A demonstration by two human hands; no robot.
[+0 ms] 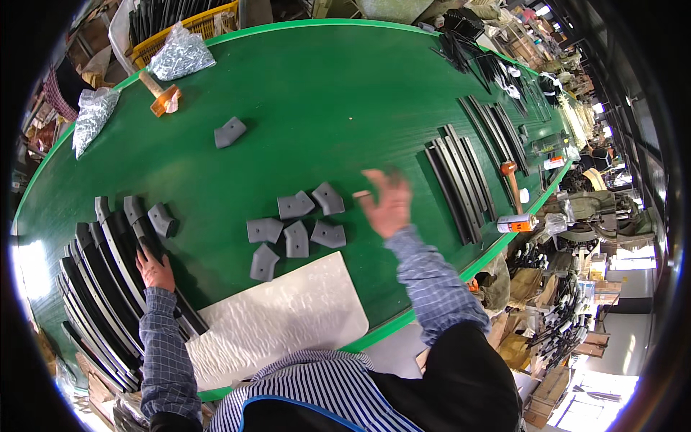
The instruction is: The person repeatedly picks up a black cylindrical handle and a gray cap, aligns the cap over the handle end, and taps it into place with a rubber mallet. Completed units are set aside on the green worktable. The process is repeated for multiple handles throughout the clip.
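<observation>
Left hand (155, 271) lies on a black strip (145, 229), likely steadying it; whether gripping, cannot tell. Grey elbow pieces (296, 240) cluster on the bench (309, 108), presumably for easy reach. Right hand (389, 204), blurred, spread wide, appears empty.

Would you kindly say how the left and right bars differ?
The left bars form one row; the right bars lie in two smaller groups. The left hand rests on the left bars; no hand touches the right bars. Some left bars have gray corners at their far ends; none show on the right bars. Both are long and dark.
</observation>
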